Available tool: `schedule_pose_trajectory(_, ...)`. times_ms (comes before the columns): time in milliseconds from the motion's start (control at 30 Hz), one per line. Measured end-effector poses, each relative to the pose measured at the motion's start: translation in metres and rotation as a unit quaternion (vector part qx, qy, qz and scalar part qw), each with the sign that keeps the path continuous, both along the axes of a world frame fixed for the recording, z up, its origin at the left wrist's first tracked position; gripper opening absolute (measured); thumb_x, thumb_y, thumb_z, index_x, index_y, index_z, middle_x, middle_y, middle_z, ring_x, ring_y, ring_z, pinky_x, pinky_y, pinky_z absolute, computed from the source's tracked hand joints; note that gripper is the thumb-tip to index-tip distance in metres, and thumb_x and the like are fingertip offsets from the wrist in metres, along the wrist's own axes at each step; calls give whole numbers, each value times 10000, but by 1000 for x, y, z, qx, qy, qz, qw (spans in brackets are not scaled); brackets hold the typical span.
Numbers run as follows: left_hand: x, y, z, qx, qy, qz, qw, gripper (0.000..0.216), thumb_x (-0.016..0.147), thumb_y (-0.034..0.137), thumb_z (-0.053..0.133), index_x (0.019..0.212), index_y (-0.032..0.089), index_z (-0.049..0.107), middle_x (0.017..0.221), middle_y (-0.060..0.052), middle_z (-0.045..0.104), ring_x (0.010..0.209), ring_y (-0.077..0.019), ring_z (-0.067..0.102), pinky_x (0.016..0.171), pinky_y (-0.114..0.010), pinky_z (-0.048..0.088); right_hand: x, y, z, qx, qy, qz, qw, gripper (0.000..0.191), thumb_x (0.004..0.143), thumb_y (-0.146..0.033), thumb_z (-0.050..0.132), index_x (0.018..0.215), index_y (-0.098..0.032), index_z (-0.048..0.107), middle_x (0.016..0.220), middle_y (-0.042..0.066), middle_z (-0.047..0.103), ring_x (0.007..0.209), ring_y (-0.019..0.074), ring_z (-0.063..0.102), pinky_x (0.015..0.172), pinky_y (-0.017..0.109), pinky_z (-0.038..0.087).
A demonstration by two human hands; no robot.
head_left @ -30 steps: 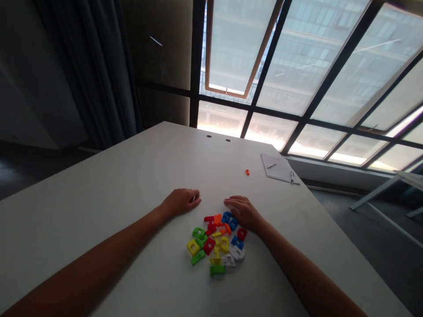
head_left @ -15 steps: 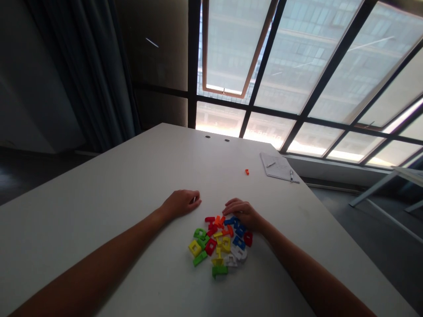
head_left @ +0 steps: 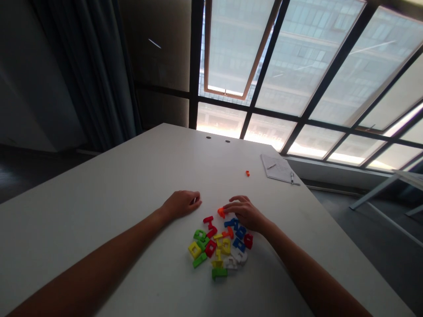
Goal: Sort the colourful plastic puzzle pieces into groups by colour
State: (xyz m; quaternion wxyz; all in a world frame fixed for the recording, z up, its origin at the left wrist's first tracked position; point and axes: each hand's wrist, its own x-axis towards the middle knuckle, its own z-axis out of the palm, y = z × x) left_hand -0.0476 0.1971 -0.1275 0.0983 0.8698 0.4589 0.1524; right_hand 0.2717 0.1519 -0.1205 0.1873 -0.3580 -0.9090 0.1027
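Note:
Just beyond the pile, an orange plastic piece (head_left: 221, 212) is between the fingertips of my right hand (head_left: 246, 213); the index finger reaches out above it. Below that hand lie blue pieces (head_left: 239, 244). My left hand (head_left: 181, 203) rests on the table to the left, its fingers loosely curled, with nothing visible in them. The loose pile between my arms holds red pieces (head_left: 210, 247), yellow pieces (head_left: 194, 250), green pieces (head_left: 219, 273), white pieces (head_left: 230, 263) and another orange piece (head_left: 229, 232). Several have square holes.
A single small orange piece (head_left: 247, 173) lies farther out on the white table (head_left: 139, 176). At the right edge is a notebook (head_left: 279, 167) with pens on it. Two round dark inserts (head_left: 208, 138) sit near the far edge, before the windows.
My right hand has drawn an orange piece out of the pile, away from me, and its fingers have spread a little. The red piece beside it shifted slightly. My left hand stays put.

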Motion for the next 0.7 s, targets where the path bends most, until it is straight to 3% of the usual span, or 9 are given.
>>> schedule_pose_trajectory(167, 0, 1, 0, -6, 1, -1, 1000, 283, 968, 469, 506, 855, 245, 637, 794, -1, 717, 668, -160, 615, 615, -278, 362, 24, 12, -11, 40, -20, -93, 995, 598, 888, -12, 433, 1301, -342, 712, 1417, 9, 649, 1324, 241, 535, 1119, 493, 422)
schedule_pose_trajectory(300, -1, 2, -2, 1, 5, -2, 1000, 260, 969, 457, 512, 859, 253, 629, 790, 8, 714, 671, -163, 619, 614, -278, 353, 33, 12, -13, 35, -14, -107, 994, 570, 903, -39, 441, 1251, -382, 736, 1568, -32, 494, 1450, 245, 406, 1161, 501, 392)
schedule_pose_trajectory(500, -1, 2, -3, 0, 10, -1, 1000, 258, 969, 455, 507, 853, 251, 616, 786, 7, 709, 670, -163, 615, 606, -280, 334, 41, 21, -17, 73, -3, -122, 990, 492, 923, -68, 442, 1225, -301, 751, 1331, 53, 683, 1308, 238, 533, 1109, 473, 416)
schedule_pose_trajectory(600, -1, 3, -2, 1, 12, -1, 1000, 264, 970, 460, 500, 859, 252, 618, 786, 6, 709, 671, -165, 616, 609, -281, 335, 49, 28, -18, 85, -35, -177, 980, 465, 935, -86, 444, 1270, -243, 726, 1233, 84, 721, 1233, 243, 565, 1086, 445, 404)
schedule_pose_trajectory(700, 0, 3, -2, 0, 12, -2, 1000, 269, 973, 461, 494, 860, 253, 621, 793, 5, 715, 676, -167, 619, 614, -280, 342, 52, 31, -17, 91, -78, -247, 961, 458, 951, -115, 450, 1327, -218, 691, 1262, 102, 706, 1233, 255, 549, 1094, 434, 363)
